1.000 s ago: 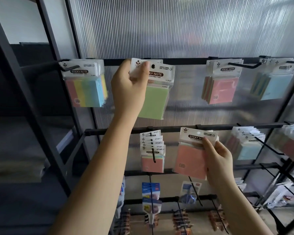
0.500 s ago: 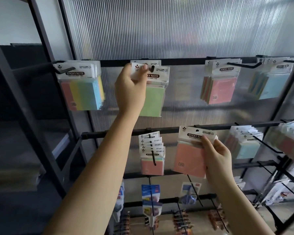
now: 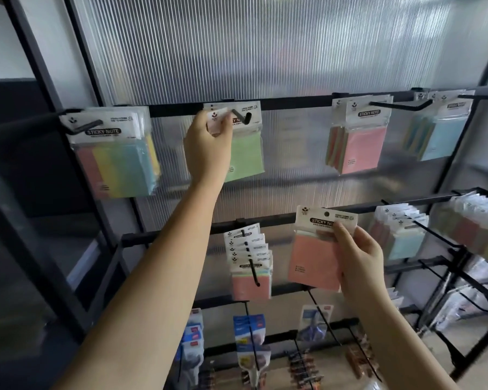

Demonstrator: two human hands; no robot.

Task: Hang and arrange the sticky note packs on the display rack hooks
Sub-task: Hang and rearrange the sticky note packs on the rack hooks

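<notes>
In the head view, the left hand [image 3: 207,149] is raised to the top rail of the display rack [image 3: 293,104], and the white header card of a green sticky note pack [image 3: 244,153] is pinched between its thumb and fingertips. That pack is threaded on a black hook [image 3: 241,117] just to the right of the fingertips, and its green pad hangs down to the right of the palm. Well to the left of this hand, a bundle of multicoloured packs [image 3: 116,159] is hung on another hook of the same rail. Lower and to the right, the right hand [image 3: 358,261] is curled round a pink sticky note pack [image 3: 314,260]; the pack is gripped at its right edge, with the thumb laid across the header near the printed label. The pack is held free in front of the middle rail, its punched hole seen above the thumb and not on any hook. Just to the left of the right hand, a stack of pink packs [image 3: 250,266] is hung on a downward-sloping hook. Above the right hand, on the top rail, a further group of pink packs [image 3: 358,142] is hung, and light blue packs [image 3: 440,130] are seen further right of it.
</notes>
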